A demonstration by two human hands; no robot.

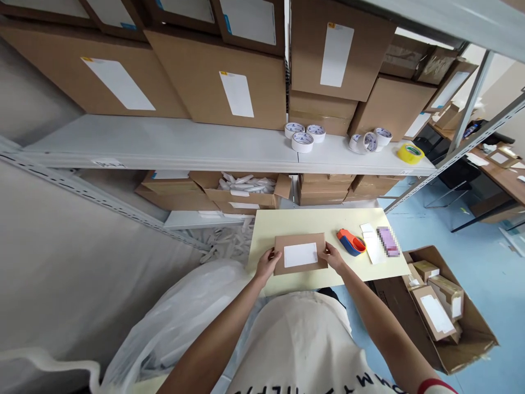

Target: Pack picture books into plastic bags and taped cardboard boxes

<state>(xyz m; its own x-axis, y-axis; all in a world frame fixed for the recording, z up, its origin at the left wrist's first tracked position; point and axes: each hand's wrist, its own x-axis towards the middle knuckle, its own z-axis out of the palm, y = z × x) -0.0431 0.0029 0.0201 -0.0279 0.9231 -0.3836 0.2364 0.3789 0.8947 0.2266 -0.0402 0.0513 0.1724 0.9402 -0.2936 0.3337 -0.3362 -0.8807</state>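
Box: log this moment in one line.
left hand: holds box | right hand: holds box | dispenser: on table

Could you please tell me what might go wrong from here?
The left hand and right hand hold the small box by its sides; a loosened grip might let it slip.
The tape dispenser sits on the table just beyond the right hand, so a sideways swing could knock it.
The open carton near the table's right end might be bumped.
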